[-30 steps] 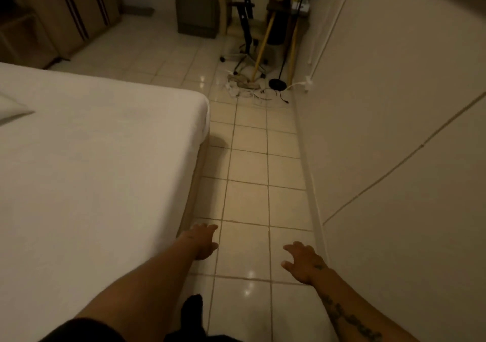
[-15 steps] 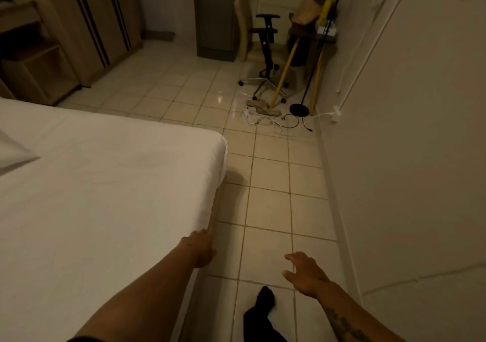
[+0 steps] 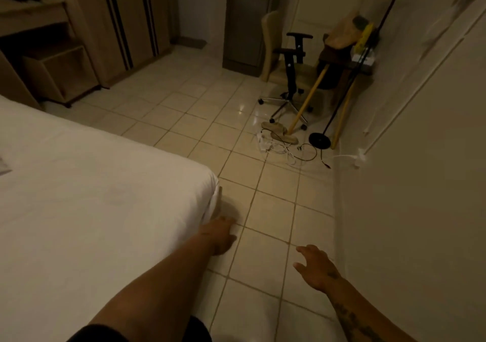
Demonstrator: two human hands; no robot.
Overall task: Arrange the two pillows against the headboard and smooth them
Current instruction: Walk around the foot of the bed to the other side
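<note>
A white-sheeted bed (image 3: 86, 197) fills the left of the head view. Only the tip of a white pillow (image 3: 4, 166) shows at the far left edge; the second pillow and the headboard are out of view. My left hand (image 3: 219, 235) hangs over the floor just beside the bed's right edge, fingers loosely curled, holding nothing. My right hand (image 3: 314, 265) is out over the tiles near the right wall, fingers spread and empty.
A tiled aisle (image 3: 265, 210) runs between the bed and the right wall (image 3: 410, 184). Ahead stand an office chair (image 3: 292, 78), leaning broom handles (image 3: 307, 102), a black lamp base (image 3: 319, 139) and loose cables (image 3: 284, 148). Wooden wardrobes (image 3: 123, 26) line the far left.
The view has tilted up and advanced along the aisle, showing more of the far room. Both hands stay low and empty. The pillow has slid almost out of view on the left.
</note>
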